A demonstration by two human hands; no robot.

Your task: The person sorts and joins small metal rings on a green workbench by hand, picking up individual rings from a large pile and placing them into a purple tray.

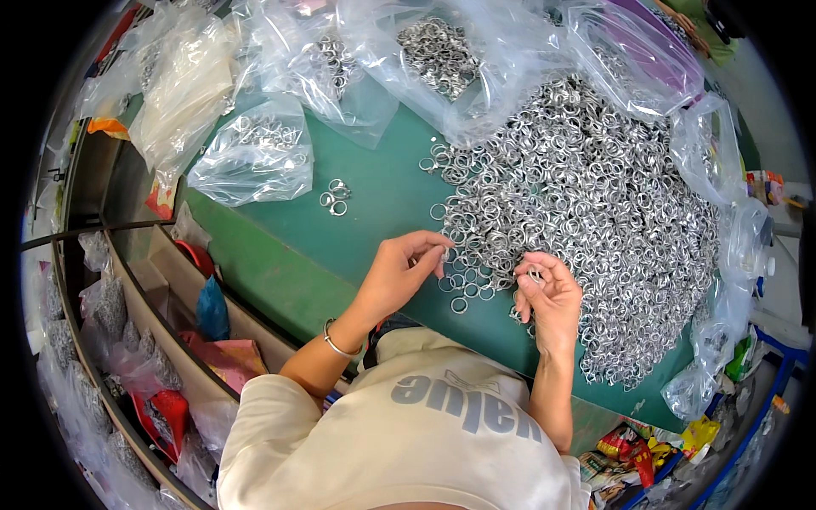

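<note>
A wide heap of silver metal rings spreads over the green table in front of me. At the heap's near left edge is my left hand, closed in a pinch on what looks like one small silver ring, mostly hidden by the fingertips. My right hand hovers over the near side of the heap, its fingers curled round a few rings. Several loose rings lie on the table between the two hands. Farther left, a small separate group of rings sits apart from the heap.
Clear plastic bags holding rings line the far left of the table, with an opened bag at the back. More clear plastic borders the right side. Shelves with bagged goods stand at left; colourful packets lie lower right.
</note>
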